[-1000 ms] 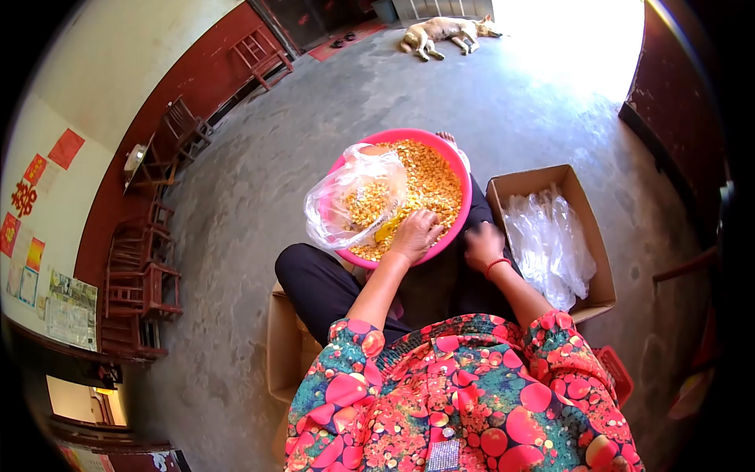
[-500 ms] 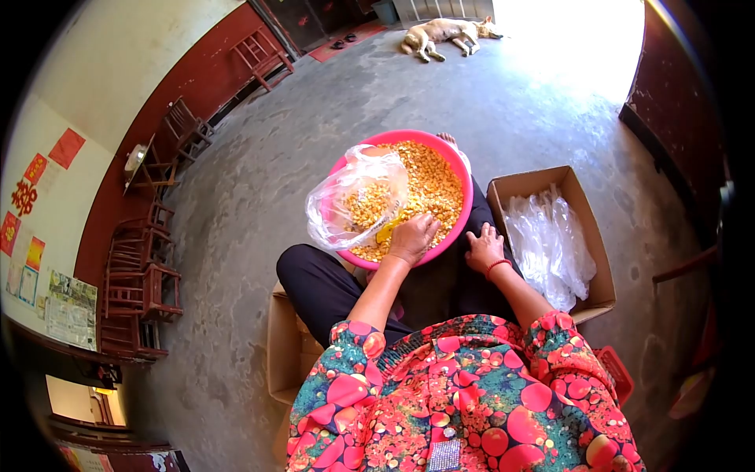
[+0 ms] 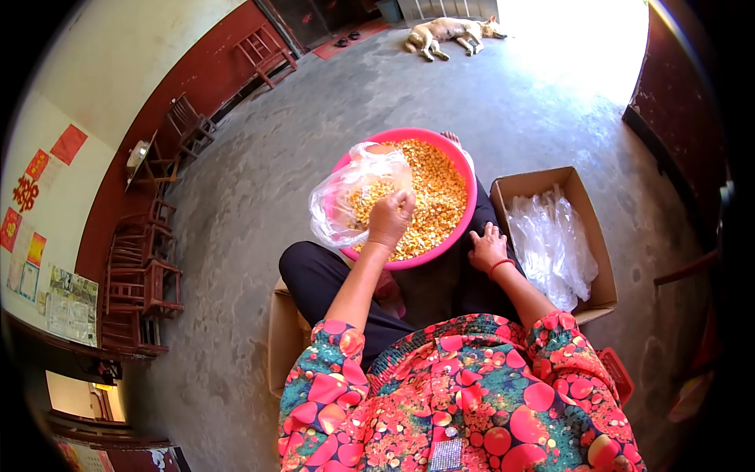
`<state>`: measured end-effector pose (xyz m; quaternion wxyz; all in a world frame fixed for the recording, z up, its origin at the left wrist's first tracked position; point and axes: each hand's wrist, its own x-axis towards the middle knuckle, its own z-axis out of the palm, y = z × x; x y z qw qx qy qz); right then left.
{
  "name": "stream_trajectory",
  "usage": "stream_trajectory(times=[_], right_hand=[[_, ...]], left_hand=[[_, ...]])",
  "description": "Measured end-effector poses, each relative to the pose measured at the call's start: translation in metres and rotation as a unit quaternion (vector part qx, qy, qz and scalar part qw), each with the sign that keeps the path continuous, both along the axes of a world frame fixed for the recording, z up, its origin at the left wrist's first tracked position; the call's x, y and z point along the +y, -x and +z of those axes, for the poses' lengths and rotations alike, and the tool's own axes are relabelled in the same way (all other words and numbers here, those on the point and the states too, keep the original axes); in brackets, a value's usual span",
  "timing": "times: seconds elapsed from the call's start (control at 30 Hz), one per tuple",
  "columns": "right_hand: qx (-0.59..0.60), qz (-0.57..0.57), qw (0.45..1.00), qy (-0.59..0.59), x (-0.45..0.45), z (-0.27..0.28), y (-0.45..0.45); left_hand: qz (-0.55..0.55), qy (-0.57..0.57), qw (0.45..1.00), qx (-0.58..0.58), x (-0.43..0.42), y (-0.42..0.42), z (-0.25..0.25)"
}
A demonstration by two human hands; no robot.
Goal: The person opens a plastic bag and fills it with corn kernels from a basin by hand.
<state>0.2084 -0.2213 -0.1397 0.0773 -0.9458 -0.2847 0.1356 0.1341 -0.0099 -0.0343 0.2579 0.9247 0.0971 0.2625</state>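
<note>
A pink basin (image 3: 468, 206) full of yellow corn kernels (image 3: 435, 189) sits in front of my legs. Over its left side lies a clear plastic bag (image 3: 334, 189), its mouth above the kernels. My left hand (image 3: 391, 219) is at the bag's right edge, fingers closed; whatever they hold is hidden. On my right knee, my right hand (image 3: 488, 247) rests with its fingers spread and nothing in it. Beside it stands a cardboard box (image 3: 602, 271) with crumpled clear plastic bags (image 3: 550, 244) inside.
Another cardboard box (image 3: 281, 338) stands by my left leg, and a red plastic basket (image 3: 617, 374) at my right hip. Wooden chairs (image 3: 141, 291) line the left wall. A dog (image 3: 452, 35) lies on the concrete floor (image 3: 330, 94) near the bright doorway.
My left hand has moved up and left from the kernels to the bag's edge. A yellow piece seen beside it before is now out of sight. My right hand stays on the knee.
</note>
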Motion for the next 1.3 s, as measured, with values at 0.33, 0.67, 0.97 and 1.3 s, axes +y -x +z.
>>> stream_trajectory(times=[0.33,0.67,0.97,1.3], right_hand=[[-0.001,0.001,1.000,-0.005,-0.001,-0.001,0.000],[-0.053,0.007,0.998,-0.019,-0.002,0.001,0.005],[-0.321,0.072,0.932,-0.150,-0.003,-0.104,-0.017],[-0.010,0.045,0.999,-0.028,-0.003,-0.016,-0.004]], left_hand=[[0.088,-0.028,0.995,-0.025,0.068,0.010,0.013],[0.074,-0.141,0.986,-0.046,0.065,0.005,-0.002],[-0.139,-0.027,0.988,0.056,-0.030,-0.001,-0.015],[-0.161,-0.055,0.985,0.038,-0.035,0.003,-0.055]])
